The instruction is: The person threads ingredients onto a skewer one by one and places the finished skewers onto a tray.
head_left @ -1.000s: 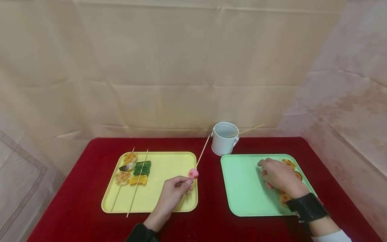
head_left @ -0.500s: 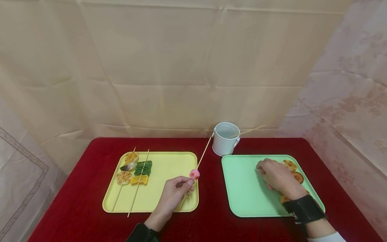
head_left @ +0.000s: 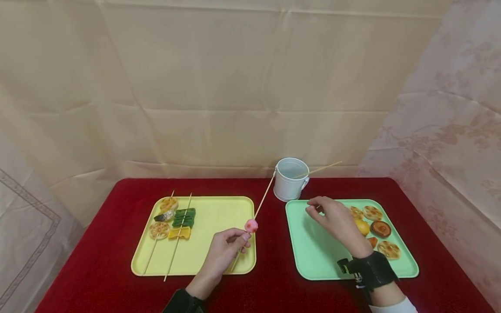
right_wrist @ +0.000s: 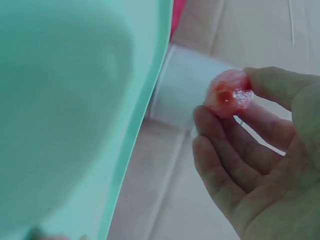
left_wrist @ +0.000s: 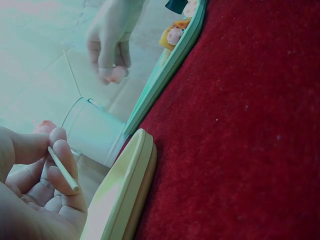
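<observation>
My left hand (head_left: pixel 223 252) pinches a bamboo skewer (head_left: pixel 264 194) over the right edge of the yellow tray (head_left: pixel 219 208). One pink food ball (head_left: pixel 251 225) is threaded on it, just above the fingertips. The skewer slants up and away, and its blunt end (left_wrist: pixel 71 184) pokes out below the fingers in the left wrist view. My right hand (head_left: pixel 336 219), above the green tray (head_left: pixel 313 256), holds a second pink ball (right_wrist: pixel 230 94) between thumb and fingers. That ball is glossy with a small dark hole facing the camera. In the head view the hand hides it.
Two loaded skewers (head_left: pixel 181 234) lie on the left of the yellow tray. Lotus root slices (head_left: pixel 389 250), a mushroom (head_left: pixel 381 229) and a yellow piece (head_left: pixel 362 227) lie on the green tray. A white bucket (head_left: pixel 289 184) with a thin stick (head_left: pixel 328 166) stands behind, between the trays.
My right hand has lifted from the food pieces and moved left across the green tray with the pink ball, uncovering the pieces. The left hand and its skewer have barely moved.
</observation>
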A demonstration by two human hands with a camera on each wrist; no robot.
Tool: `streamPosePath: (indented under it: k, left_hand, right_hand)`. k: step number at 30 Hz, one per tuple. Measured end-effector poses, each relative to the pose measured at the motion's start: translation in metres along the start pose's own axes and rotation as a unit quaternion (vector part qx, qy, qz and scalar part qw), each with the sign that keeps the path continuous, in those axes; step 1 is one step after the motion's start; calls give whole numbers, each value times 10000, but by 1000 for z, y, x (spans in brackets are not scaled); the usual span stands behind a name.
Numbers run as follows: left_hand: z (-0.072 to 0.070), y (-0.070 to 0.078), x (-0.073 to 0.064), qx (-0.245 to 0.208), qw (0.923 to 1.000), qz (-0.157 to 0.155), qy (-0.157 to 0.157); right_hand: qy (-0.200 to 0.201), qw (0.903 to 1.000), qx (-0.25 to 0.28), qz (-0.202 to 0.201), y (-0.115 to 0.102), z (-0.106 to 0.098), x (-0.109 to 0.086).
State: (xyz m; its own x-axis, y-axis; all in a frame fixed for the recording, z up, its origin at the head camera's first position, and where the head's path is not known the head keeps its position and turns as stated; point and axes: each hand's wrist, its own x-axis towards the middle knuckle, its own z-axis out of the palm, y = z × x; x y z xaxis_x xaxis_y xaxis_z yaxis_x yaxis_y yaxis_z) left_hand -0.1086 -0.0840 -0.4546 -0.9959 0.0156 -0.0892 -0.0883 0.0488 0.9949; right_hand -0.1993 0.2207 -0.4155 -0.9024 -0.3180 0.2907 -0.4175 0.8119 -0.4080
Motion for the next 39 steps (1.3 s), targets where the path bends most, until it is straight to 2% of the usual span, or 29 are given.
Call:
streamPosePath:
  k: [5,7,9,12,16,19,22,28,32,34,39]
  left_hand:
    - [0,0,0,-17,10000,-27,-24]
    - [0,0,0,-24,10000,-39,-46]
    - [0,-1,0,-2,10000,-44,-78]
    - [0,-1,0,43,9999,-37,-155]
    - [0,-2,0,66,9996,-11,-275]
    - [-1,-2,-1,132,9992,50,-383]
    - [-2,-1,-1,192,9985,138,-500]
    - [-3,-1,-1,256,9973,268,-634]
    - [-3,0,0,272,9966,339,-699]
    - [-4,1,0,298,9962,383,-721]
    - [-9,3,1,430,9955,447,-717]
  right_hand:
    - [76,9974,707,73,-9,8,3]
    - [35,9923,1217,212,-12,10,3]
    - [-57,9822,1822,455,-15,12,4]
    - [-211,9571,2736,930,-20,12,6]
    - [-291,9143,3776,1435,-26,14,9]
    - [-286,8822,4395,1668,-30,17,11]
    - [-266,8583,4802,1788,-33,20,12]
    - [-41,8229,5348,1919,-39,26,15]
    - [92,8040,5593,2018,-40,31,16]
    - [97,7955,5705,2038,-39,32,17]
    - [-31,7666,6128,1917,-36,34,17]
